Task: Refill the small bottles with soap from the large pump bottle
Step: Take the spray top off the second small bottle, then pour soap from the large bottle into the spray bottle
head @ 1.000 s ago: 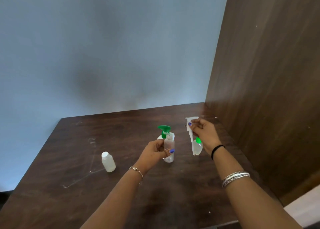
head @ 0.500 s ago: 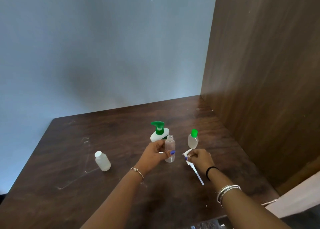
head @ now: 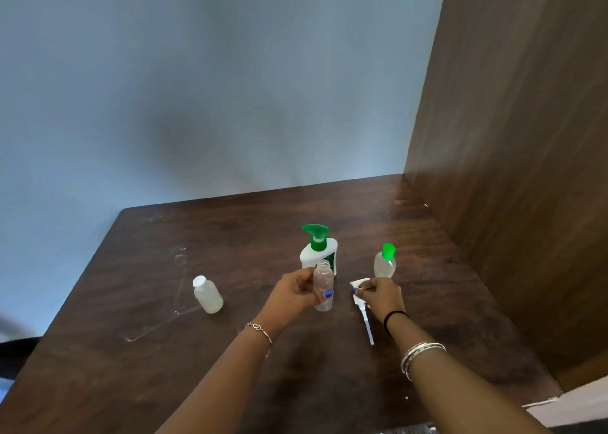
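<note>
A large white pump bottle with a green pump head stands mid-table. Just in front of it my left hand grips a small clear bottle, upright and without a cap. My right hand rests low on the table, fingers pinched on a white spray pump top whose thin dip tube lies along the wood toward me. Behind that hand stands a small clear bottle with a green cap. A small frosted bottle with a white cap stands apart at the left.
The dark wooden table meets a pale blue wall at the back and a tall brown wooden panel on the right. Scratches or smears mark the wood near the left bottle.
My right hand came down from beside the green-capped bottle with the white pump top and laid it on the table. My left hand kept hold of the uncapped bottle.
</note>
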A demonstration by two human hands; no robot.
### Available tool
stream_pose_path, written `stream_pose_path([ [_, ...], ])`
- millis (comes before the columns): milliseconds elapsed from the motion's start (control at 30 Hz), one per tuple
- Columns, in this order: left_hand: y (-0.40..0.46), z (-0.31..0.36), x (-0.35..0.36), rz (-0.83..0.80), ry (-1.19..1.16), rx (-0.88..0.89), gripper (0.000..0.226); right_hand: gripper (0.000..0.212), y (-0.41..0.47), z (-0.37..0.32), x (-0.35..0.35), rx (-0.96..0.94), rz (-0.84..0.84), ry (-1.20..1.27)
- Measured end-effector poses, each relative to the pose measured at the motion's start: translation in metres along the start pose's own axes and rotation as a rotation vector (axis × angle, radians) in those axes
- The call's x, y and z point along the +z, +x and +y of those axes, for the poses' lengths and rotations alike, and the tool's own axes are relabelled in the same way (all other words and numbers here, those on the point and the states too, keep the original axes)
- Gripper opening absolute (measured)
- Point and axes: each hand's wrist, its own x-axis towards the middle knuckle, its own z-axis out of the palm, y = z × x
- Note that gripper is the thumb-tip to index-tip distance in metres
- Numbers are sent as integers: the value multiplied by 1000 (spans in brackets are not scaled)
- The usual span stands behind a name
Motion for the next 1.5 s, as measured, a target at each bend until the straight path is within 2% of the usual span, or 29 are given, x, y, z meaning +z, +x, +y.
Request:
stream_pose_path([
  [367,4,0,0,3,-13,5,33,24,0,-5,0,35,36,-55],
  [500,4,2,-1,12,-33,42,28,26,-14,-22,-7,28,207,-120],
  [600,4,4,-4,24,-39,53,30,24,-26,-45,-13,-87,373,-157],
  [700,2,10,-8,51,-57,62,28,20,-34,-70,-20,-309,481,79],
  [800,1,10,-16,88,-80,61,29,19,-37,-101,-29,-441,406,241],
  [867,0,10,-21,127,-70,56,34,19,-32,-121,-31,-492,324,256],
  [933,0,9,-26,194,-46,46,42,21,-24,-137,-30,-501,198,178],
  [1033,3,9,-33,279,29,30,38,19,-14,-149,-24,-484,46,45],
  [1233,16,16,-42,373,194,20,40,26,-1,-151,-19,-480,-93,-134],
  [1500,34,9,-44,432,404,-25,46,33,12,-150,-27,-563,-216,-241],
])
